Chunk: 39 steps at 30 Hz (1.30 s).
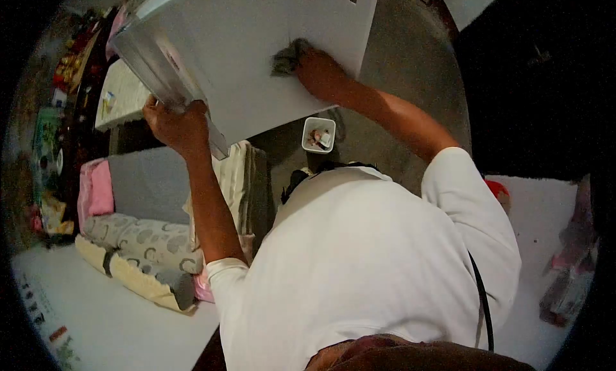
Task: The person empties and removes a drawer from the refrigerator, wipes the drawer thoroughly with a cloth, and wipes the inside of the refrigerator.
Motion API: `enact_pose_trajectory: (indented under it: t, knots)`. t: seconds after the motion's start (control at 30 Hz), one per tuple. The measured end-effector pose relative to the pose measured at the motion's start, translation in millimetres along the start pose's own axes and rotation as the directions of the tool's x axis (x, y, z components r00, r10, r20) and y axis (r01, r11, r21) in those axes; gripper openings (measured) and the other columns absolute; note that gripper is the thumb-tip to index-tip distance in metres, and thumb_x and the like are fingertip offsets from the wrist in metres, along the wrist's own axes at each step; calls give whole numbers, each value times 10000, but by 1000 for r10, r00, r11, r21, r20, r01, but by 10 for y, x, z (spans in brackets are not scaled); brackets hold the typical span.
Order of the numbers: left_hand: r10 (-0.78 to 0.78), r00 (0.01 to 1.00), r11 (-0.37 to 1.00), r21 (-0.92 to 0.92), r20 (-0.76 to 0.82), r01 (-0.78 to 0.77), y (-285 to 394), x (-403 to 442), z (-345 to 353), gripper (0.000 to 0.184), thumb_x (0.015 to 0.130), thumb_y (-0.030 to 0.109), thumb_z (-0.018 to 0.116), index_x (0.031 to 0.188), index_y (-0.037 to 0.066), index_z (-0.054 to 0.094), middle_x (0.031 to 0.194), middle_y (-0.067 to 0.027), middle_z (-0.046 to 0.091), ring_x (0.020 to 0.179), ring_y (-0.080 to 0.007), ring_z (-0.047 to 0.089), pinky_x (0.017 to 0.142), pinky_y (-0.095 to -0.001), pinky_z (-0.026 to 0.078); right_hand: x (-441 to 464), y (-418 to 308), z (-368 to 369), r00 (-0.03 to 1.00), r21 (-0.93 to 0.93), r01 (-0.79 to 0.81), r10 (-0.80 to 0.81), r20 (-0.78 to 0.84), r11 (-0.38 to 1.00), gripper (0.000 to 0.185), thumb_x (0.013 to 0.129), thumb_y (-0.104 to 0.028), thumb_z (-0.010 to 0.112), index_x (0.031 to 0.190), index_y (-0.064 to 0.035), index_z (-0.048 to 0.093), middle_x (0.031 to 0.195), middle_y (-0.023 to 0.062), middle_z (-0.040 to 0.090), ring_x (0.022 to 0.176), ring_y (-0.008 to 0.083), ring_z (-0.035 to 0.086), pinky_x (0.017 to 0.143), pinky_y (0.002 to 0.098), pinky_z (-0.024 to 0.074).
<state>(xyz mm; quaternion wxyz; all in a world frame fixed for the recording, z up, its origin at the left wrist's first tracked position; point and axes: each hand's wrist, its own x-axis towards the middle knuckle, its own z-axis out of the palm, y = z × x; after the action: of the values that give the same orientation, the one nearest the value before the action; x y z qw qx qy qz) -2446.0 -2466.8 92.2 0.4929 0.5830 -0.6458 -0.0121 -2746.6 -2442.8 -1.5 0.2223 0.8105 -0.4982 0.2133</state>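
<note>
1. The white panel [237, 56] stretches across the upper middle of the view, its broad, flat face in front of the person; a small dark slot sits near its top right.
2. A dark grey cloth [283, 61] lies bunched against that face, towards its right side. The right hand [319, 74] grips it, pressing it to the surface; blur hides the separate fingers.
3. A clear plastic piece [154, 60] runs along the panel's left side. The left hand [176, 127] is closed around it near its lower end.
4. The panel's right edge borders bare grey floor [417, 69], open as far as a very dark area. The right forearm crosses the panel's lower right corner.
5. Just past the lower edge, a small white bin [319, 122] stands on the floor with scraps inside, between the two forearms.
6. On the left, room is tighter: a patterned bolster [151, 239], a grey mat [151, 181] and a pink cushion [101, 188] sit close together beyond the left forearm.
7. At right, a pale surface [532, 217] lies behind the right sleeve.
</note>
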Motion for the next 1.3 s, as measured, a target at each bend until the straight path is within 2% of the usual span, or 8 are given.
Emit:
enact_pose_trajectory:
  t: [0.17,0.23,0.3,0.47,0.77,1.07,1.2,1.3]
  knots:
    - [-3,997,968,251,-78,23,-313,-386,-185,686,513,129,700,1145,-109,574,1204,-206,531,1076,-399,567,918,-461,480,-211,-343,-554,556,311,-217,-144,818,925,160,888,-107,593,973,-11,688,952,168,692,876,322,658,807,467,520]
    - [-106,987,964,230,-117,131,-233,-613,-356,731,527,131,691,1198,-115,536,1220,-218,523,1093,-414,558,949,-473,467,-482,-97,-596,838,548,-167,-174,516,820,132,879,-75,599,957,-9,683,921,168,694,808,306,653,736,442,524]
    - [-198,966,948,220,-165,232,-238,-901,-544,776,542,133,681,1251,-121,497,1236,-230,516,1109,-429,550,979,-485,454,-362,72,-1049,857,677,-495,174,486,545,137,881,-83,606,945,2,692,918,146,698,782,272,661,694,408,536]
    - [-159,950,911,331,-270,246,-23,-1902,-873,849,551,130,683,1322,-119,430,1251,-259,503,1163,-446,511,1065,-474,395,-138,954,-925,888,873,-316,440,135,370,287,942,-216,542,1075,3,671,906,92,682,796,181,652,690,367,531]
    - [-166,951,888,380,-259,259,670,-3312,-1157,636,578,64,661,1188,-78,547,1214,-223,516,1159,-410,522,1025,-481,426,165,-94,-945,780,798,-339,-326,534,498,635,944,-450,625,1370,9,523,1283,197,591,1159,329,591,1007,404,464]
    - [-121,988,920,364,-95,147,989,-3968,-1625,427,621,40,710,1030,-33,611,1282,-195,500,1185,-397,522,1021,-484,444,29,-1569,-1306,792,886,278,-611,8,372,368,969,-229,593,1237,23,591,1240,196,585,1144,343,579,1014,410,451]
    - [-433,864,895,-233,-256,379,1058,-4278,-1754,498,610,5,710,1084,23,561,1260,-175,510,1201,-384,509,991,-464,473,-133,-1650,-1114,746,826,364,-666,19,431,329,942,-182,628,1201,20,625,1236,197,604,1154,349,581,1010,417,465]
    - [-248,962,893,357,-117,274,1027,-4510,-2006,462,557,36,711,973,26,510,1250,-182,558,1181,-391,531,991,-478,464,-431,-1611,-855,726,758,421,-686,47,499,347,919,-164,656,1211,20,619,1254,199,608,1147,353,591,981,430,490]
